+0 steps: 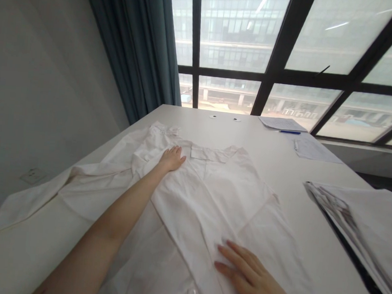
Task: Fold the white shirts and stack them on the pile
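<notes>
A white long-sleeved shirt (227, 185) lies spread on the white table, its collar end away from me. One sleeve is laid lengthwise down its middle, and more of its cloth stretches off to the left. My left hand (172, 158) rests flat on the shirt near the collar, fingers out. Lower down on the right, my right hand (250, 276) touches the cloth with its fingers stretched out; its lower part is cut off by the frame. Neither hand grips anything. A small button shows on the cloth near the bottom edge.
On the right edge of the table (292, 172) lies a stack of folded white cloth (376, 220). Papers (282, 123) and a blue pen (290, 132) are at the far right. A blue curtain (139, 47) hangs at the back left, beside wide windows.
</notes>
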A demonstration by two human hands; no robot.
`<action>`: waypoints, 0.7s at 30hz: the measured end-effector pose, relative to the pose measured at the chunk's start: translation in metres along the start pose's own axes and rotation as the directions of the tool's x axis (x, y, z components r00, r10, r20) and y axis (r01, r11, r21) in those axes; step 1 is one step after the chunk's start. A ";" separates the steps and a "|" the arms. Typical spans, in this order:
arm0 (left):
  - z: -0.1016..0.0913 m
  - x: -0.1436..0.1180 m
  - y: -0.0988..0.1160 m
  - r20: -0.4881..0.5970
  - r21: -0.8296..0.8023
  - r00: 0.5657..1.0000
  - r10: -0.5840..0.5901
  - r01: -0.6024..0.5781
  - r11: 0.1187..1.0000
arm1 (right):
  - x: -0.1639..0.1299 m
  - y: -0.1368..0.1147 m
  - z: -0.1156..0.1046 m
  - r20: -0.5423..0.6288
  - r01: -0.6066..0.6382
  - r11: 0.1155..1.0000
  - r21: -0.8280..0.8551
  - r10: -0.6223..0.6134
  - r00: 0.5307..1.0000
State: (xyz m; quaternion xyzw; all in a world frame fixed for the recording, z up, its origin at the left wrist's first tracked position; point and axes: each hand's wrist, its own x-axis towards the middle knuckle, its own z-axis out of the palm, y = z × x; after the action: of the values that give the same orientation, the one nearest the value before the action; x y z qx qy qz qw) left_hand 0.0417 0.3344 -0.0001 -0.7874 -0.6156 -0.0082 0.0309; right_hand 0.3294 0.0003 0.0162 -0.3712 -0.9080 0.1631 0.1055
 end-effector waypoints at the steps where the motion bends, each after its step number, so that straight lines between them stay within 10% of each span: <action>1: 0.001 0.003 -0.003 0.011 -0.004 1.000 0.001 -0.001 1.000 | 0.001 0.002 0.003 0.036 0.031 0.999 -0.029 -0.030 0.999; 11: -0.008 0.000 -0.006 -0.156 0.006 0.988 0.014 -0.013 1.000 | -0.005 0.005 0.000 0.106 -0.024 0.999 0.049 0.018 0.994; 17: -0.021 -0.069 0.016 -0.198 0.024 0.946 0.257 -0.258 0.966 | -0.006 -0.008 -0.016 -0.025 -0.046 0.998 0.038 0.047 0.999; 21: -0.023 -0.155 0.029 -0.230 -0.088 0.754 0.616 -0.646 0.758 | -0.007 -0.029 -0.014 0.049 0.088 0.996 0.008 -0.088 0.995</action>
State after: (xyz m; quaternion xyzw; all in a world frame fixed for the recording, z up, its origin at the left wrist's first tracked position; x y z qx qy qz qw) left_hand 0.0329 0.1757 0.0143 -0.9446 -0.3043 -0.1208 0.0254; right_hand 0.3197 -0.0209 0.0399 -0.3265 -0.9253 0.1703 0.0912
